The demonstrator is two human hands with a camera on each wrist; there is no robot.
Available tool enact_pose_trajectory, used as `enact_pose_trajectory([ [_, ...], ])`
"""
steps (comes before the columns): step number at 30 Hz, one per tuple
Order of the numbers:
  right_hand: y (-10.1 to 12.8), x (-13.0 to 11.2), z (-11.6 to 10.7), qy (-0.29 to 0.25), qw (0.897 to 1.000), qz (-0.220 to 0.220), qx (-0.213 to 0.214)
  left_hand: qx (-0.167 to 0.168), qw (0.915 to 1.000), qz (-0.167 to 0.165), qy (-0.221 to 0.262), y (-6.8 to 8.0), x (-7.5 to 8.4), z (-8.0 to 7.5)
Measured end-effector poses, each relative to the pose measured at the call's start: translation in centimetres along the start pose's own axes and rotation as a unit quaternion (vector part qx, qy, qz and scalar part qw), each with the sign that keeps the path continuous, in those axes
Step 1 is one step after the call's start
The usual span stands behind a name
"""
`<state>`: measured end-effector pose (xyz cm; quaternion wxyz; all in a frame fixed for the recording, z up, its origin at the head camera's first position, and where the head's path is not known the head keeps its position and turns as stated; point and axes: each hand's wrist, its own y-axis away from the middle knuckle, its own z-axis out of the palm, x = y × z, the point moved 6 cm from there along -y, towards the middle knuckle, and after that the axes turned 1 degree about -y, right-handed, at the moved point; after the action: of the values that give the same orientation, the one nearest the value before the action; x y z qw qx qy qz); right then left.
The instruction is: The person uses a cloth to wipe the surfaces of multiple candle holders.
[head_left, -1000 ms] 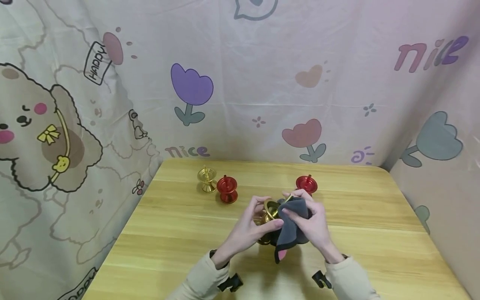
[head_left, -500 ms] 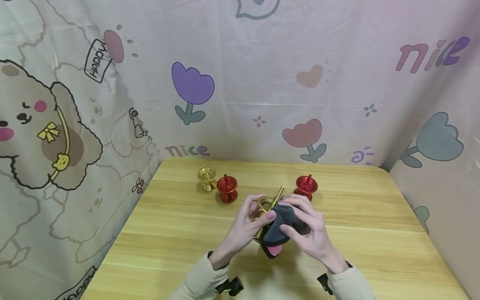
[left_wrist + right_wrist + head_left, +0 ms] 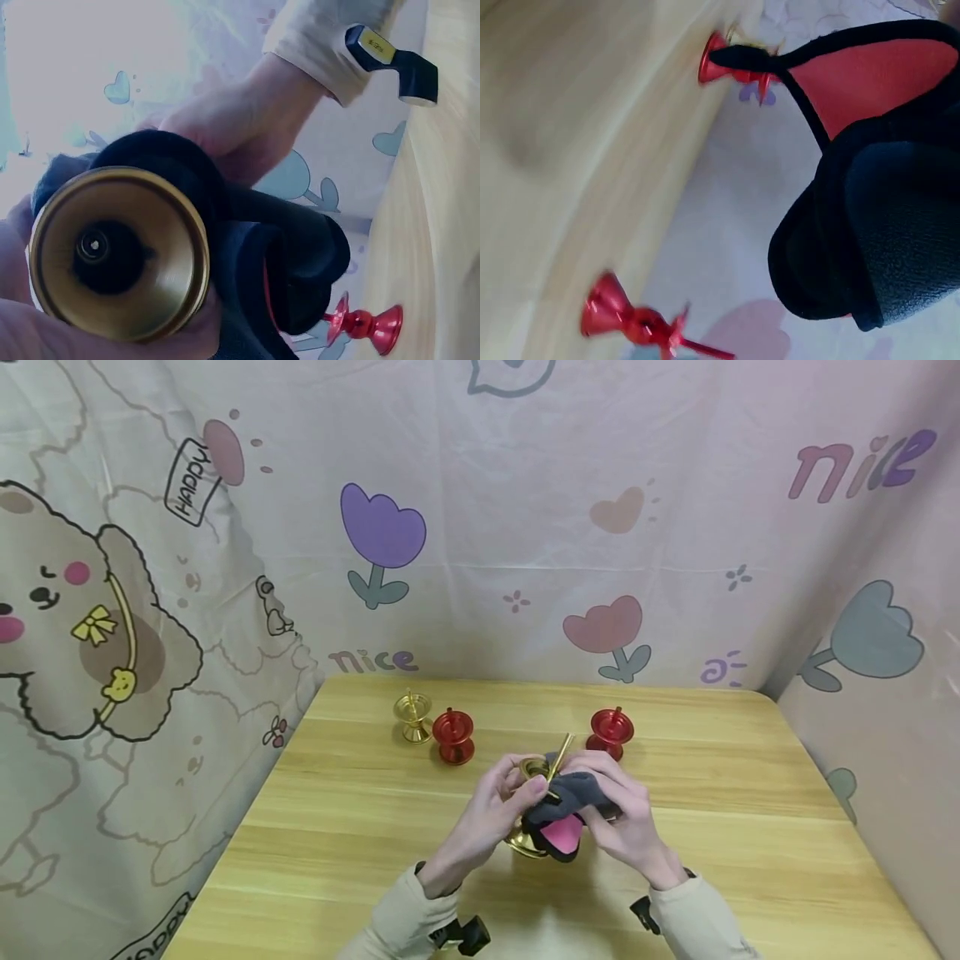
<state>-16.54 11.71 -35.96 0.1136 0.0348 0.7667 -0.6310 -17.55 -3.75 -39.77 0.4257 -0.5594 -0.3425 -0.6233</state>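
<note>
Over the table's front half, my left hand (image 3: 483,818) grips a gold candle holder (image 3: 527,845), thumb toward me. Its spike slants up to the right, bare at the tip. My right hand (image 3: 630,818) holds a dark grey cloth (image 3: 576,795) with black edging and a pink underside against the holder's right side. The cloth hides much of the stem. Up close in the left wrist view, the holder's hollow round base (image 3: 169,292) faces the camera, a screw at its centre. Folds of the cloth (image 3: 900,217) fill the right of the right wrist view.
Another gold candle holder (image 3: 414,714) stands upright at the back left, beside a red candle holder (image 3: 454,739). A second red candle holder (image 3: 611,732) stands beyond my right hand. The wooden table (image 3: 750,827) is bordered by a printed curtain (image 3: 480,527).
The cloth has come off the gold spike, which now shows. Its hanging corner has lifted and turned, baring more pink. Both hands have shifted only slightly.
</note>
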Motion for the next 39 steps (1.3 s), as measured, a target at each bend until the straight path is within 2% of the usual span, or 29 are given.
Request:
enact_pose_trajectory([
  [2, 0.1, 0.2, -0.1, -0.011, 1.0, 0.005, 0.011, -0.015, 0.9997, 0.005, -0.017, -0.1, 0.0, 0.0],
  [5, 0.4, 0.6, -0.4, -0.008, 1.0, 0.01, 0.025, -0.032, 0.9932, 0.029, -0.108, 0.0, 0.1, 0.0],
  [9, 0.3, 0.9, -1.0, 0.014, 0.999, 0.011, 0.043, -0.038, 0.9669, 0.062, -0.245, 0.7, 0.2, -0.2],
  [12, 0.2, 1.0, -1.3, 0.024, 0.999, 0.015, 0.045, -0.032, 0.9491, 0.093, -0.299, 1.1, 0.5, -0.3],
  [14, 0.0, 1.0, -1.3, 0.022, 0.999, 0.018, 0.045, -0.026, 0.9405, 0.119, -0.317, 1.3, 0.8, -0.2],
  [16, -0.2, 0.9, -1.2, 0.015, 0.999, 0.018, 0.04, -0.028, 0.9436, 0.139, -0.299, 1.4, 1.0, -0.2],
  [18, -0.5, 0.7, -1.1, 0.004, 0.999, 0.02, 0.038, -0.047, 0.957, 0.142, -0.248, 1.5, 1.0, -0.3],
  [20, -0.8, 0.5, -1.1, -0.012, 0.999, 0.018, 0.039, -0.081, 0.9735, 0.133, -0.168, 1.5, 0.8, -0.4],
  [21, -0.8, 0.4, -1.0, -0.019, 0.999, 0.018, 0.041, -0.102, 0.9785, 0.128, -0.126, 1.5, 0.6, -0.4],
  [23, -0.8, 0.4, -1.0, -0.03, 0.998, 0.016, 0.046, -0.137, 0.9824, 0.111, -0.06, 1.4, 0.3, -0.5],
  [25, -0.7, 0.5, -1.1, -0.038, 0.998, 0.016, 0.05, -0.162, 0.9806, 0.106, -0.029, 1.4, 0.2, -0.4],
  [26, -0.6, 0.6, -1.2, -0.038, 0.998, 0.017, 0.051, -0.166, 0.98, 0.105, -0.034, 1.4, 0.2, -0.4],
  [27, -0.6, 0.6, -1.2, -0.036, 0.998, 0.018, 0.05, -0.157, 0.9799, 0.108, -0.058, 1.4, 0.2, -0.5],
  [29, -0.6, 0.8, -1.2, -0.031, 0.998, 0.018, 0.047, -0.122, 0.9769, 0.123, -0.125, 1.4, 0.6, -0.7],
  [30, -0.6, 0.8, -1.2, -0.027, 0.998, 0.019, 0.047, -0.099, 0.9723, 0.133, -0.165, 1.5, 0.8, -0.8],
  [33, -0.7, 0.9, -1.2, -0.013, 0.999, 0.023, 0.04, -0.038, 0.942, 0.178, -0.282, 1.7, 1.5, -0.8],
  [35, -0.9, 0.9, -1.2, -0.009, 0.999, 0.023, 0.034, -0.023, 0.9274, 0.21, -0.309, 1.9, 1.9, -0.7],
  [36, -0.9, 0.8, -1.1, -0.009, 0.999, 0.022, 0.029, -0.026, 0.9249, 0.22, -0.309, 2.0, 2.0, -0.7],
  [37, -1.0, 0.8, -1.1, -0.01, 0.999, 0.02, 0.024, -0.034, 0.9263, 0.227, -0.299, 2.1, 2.0, -0.7],
  [39, -1.2, 0.7, -1.0, -0.015, 1.0, 0.015, 0.017, -0.056, 0.941, 0.219, -0.252, 2.2, 1.9, -0.9],
])
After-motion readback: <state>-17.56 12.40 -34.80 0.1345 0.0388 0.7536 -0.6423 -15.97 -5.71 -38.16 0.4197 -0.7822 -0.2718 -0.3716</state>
